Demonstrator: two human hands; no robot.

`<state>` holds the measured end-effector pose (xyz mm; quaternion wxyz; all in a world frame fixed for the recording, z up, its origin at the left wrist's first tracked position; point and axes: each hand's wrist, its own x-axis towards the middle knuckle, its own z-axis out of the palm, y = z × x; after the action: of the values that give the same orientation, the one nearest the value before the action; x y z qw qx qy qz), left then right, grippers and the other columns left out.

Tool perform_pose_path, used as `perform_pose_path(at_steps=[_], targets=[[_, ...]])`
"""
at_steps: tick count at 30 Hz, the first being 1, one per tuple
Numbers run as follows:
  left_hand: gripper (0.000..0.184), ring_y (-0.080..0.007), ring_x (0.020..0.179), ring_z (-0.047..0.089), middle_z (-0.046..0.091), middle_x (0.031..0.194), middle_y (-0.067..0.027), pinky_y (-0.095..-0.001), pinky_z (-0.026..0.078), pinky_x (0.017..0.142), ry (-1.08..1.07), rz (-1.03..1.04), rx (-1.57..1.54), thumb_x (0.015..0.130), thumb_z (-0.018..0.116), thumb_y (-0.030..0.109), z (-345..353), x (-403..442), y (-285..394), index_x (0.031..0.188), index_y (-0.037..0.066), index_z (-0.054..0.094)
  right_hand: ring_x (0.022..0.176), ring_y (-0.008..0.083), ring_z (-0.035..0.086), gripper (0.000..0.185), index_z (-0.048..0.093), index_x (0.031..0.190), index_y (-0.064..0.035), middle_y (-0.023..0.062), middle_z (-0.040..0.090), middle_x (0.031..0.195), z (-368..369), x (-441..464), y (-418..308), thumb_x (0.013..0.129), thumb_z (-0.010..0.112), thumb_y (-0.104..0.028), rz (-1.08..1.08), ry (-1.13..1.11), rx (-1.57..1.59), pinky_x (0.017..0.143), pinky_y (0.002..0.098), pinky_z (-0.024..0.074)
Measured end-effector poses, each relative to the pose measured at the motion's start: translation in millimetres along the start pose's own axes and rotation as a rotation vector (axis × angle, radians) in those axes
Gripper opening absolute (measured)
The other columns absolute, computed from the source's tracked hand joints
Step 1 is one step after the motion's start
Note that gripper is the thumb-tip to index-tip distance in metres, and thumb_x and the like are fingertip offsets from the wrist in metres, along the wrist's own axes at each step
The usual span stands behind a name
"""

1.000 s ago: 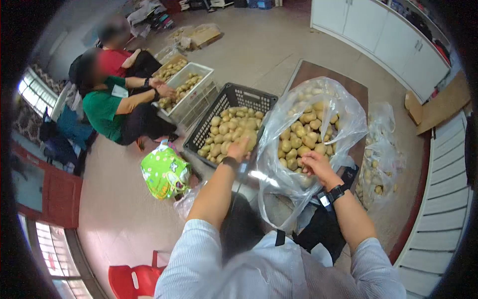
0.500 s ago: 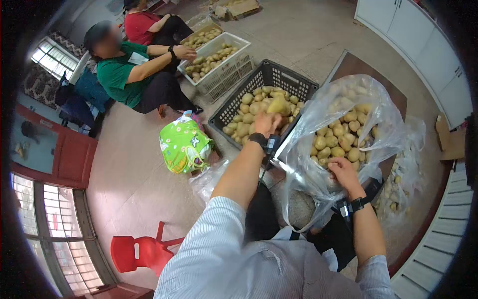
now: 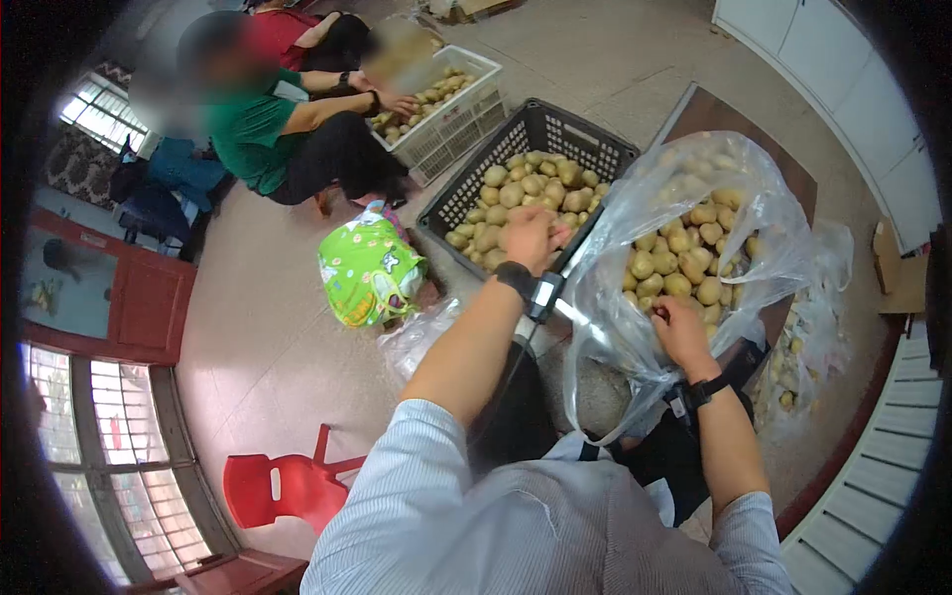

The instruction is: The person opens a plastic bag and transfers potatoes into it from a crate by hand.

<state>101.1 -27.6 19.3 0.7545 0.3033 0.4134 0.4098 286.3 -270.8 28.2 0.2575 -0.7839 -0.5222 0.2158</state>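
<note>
My left hand (image 3: pixel 533 238) is over the near side of a black plastic crate (image 3: pixel 433 220), palm down with its fingers apart and nothing visible in them. Potatoes (image 3: pixel 529 183) of mixed sizes fill much of that crate. To the right, a large clear plastic bag (image 3: pixel 595 302) gapes around another heap of potatoes (image 3: pixel 689 260). My right hand (image 3: pixel 682 332) is at the near edge of this heap, inside the bag's mouth, with its fingers curled beside the potatoes. Whatever lies under those fingers is hidden.
A person in a green shirt (image 3: pixel 248 129) sits at the upper left, hands at a white crate (image 3: pixel 458 124) of potatoes; another in red (image 3: pixel 283 35) sits behind. A green patterned bundle (image 3: pixel 369 273), a red chair (image 3: pixel 288 491), a brown board (image 3: pixel 709 119) and a clear bag (image 3: pixel 808 327) surround me.
The large yellowish potato at my left hand has left it, and the hand is lower over the crate. My right hand's fingers have curled in. The person in green has reached further into the white crate.
</note>
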Motion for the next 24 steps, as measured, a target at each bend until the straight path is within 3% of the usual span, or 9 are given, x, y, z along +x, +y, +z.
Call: perform_pose_path(at_steps=[2, 5, 7, 12, 16, 20, 21, 24], targets=[[0.012, -0.0212, 0.084, 0.064, 0.059, 0.093, -0.0099, -0.0335, 0.058, 0.072, -0.127, -0.024, -0.032, 0.086, 0.052, 0.0, 4.1, -8.1, 0.3, 0.098, 0.0, 0.054, 0.09, 0.0401, 0.058, 0.019, 0.06, 0.093, -0.0025, 0.0206, 0.062, 0.093, -4.0, -2.8, -4.3, 0.079, 0.064, -0.014, -0.037, -0.022, -0.127, 0.077, 0.0465, 0.0462], [0.017, -0.0214, 0.077, 0.065, 0.058, 0.091, -0.0092, -0.0349, 0.059, 0.069, -0.154, -0.008, 0.154, 0.091, 0.054, 0.007, 7.2, -5.4, -11.2, 0.107, 0.001, 0.053, 0.09, 0.0407, 0.057, 0.02, 0.059, 0.094, -0.0014, 0.0211, 0.06, 0.093, -1.7, -2.5, -4.1, 0.079, 0.063, -0.014, -0.064, -0.034, -0.172, 0.078, 0.0475, 0.0456], [0.02, -0.0205, 0.076, 0.063, 0.058, 0.09, -0.0077, -0.0336, 0.059, 0.068, -0.154, -0.034, 0.109, 0.093, 0.054, 0.011, 18.4, -25.1, -1.5, 0.11, 0.002, 0.052, 0.09, 0.0413, 0.056, 0.017, 0.058, 0.094, -0.0013, 0.0212, 0.059, 0.092, -3.2, -6.7, -11.2, 0.078, 0.059, -0.008, -0.085, 0.022, -0.21, 0.078, 0.0489, 0.0451], [0.025, -0.0189, 0.072, 0.063, 0.057, 0.089, -0.0064, -0.031, 0.059, 0.066, -0.186, -0.115, 0.108, 0.094, 0.051, 0.013, 20.0, -39.4, 8.2, 0.115, 0.001, 0.049, 0.085, 0.0399, 0.057, 0.014, 0.061, 0.089, -0.0034, 0.0172, 0.061, 0.088, -0.4, -8.5, 0.5, 0.077, 0.06, -0.01, -0.126, 0.08, -0.35, 0.078, 0.0467, 0.0458], [0.027, -0.0182, 0.071, 0.063, 0.058, 0.089, -0.0058, -0.0303, 0.059, 0.065, -0.19, -0.112, 0.141, 0.094, 0.052, 0.015, 13.3, -45.4, 7.8, 0.118, 0.001, 0.049, 0.088, 0.0385, 0.056, 0.013, 0.059, 0.083, -0.0033, 0.0168, 0.061, 0.086, -3.8, -16.8, -3.3, 0.075, 0.064, -0.013, -0.017, 0.119, -0.268, 0.077, 0.0467, 0.0449], [0.023, -0.0173, 0.069, 0.063, 0.057, 0.088, -0.0063, -0.0292, 0.059, 0.063, -0.161, -0.078, 0.144, 0.096, 0.052, 0.018, 14.6, -58.7, 10.1, 0.109, 0.0, 0.053, 0.093, 0.0378, 0.054, 0.018, 0.06, 0.082, -0.0033, 0.0168, 0.061, 0.089, -10.6, -23.7, -11.4, 0.072, 0.069, -0.016, 0.033, 0.076, -0.204, 0.078, 0.0458, 0.0445], [0.02, -0.0175, 0.068, 0.063, 0.056, 0.087, -0.006, -0.0295, 0.058, 0.063, -0.172, -0.108, 0.126, 0.096, 0.051, 0.018, 16.6, -59.7, 12.1, 0.105, 0.001, 0.053, 0.088, 0.0405, 0.056, 0.022, 0.063, 0.087, -0.0027, 0.0206, 0.062, 0.091, -12.6, -24.8, -9.1, 0.074, 0.069, -0.02, -0.075, 0.091, -0.277, 0.08, 0.0465, 0.045], [0.019, -0.0178, 0.069, 0.063, 0.055, 0.088, -0.0063, -0.0288, 0.058, 0.062, -0.218, -0.126, 0.14, 0.096, 0.051, 0.019, 20.1, -55.8, 7.8, 0.104, 0.001, 0.053, 0.093, 0.0391, 0.054, 0.024, 0.064, 0.086, -0.0046, 0.0192, 0.062, 0.091, -12.3, -26.2, -7.8, 0.072, 0.07, -0.023, -0.157, 0.055, -0.328, 0.083, 0.0465, 0.0439]])
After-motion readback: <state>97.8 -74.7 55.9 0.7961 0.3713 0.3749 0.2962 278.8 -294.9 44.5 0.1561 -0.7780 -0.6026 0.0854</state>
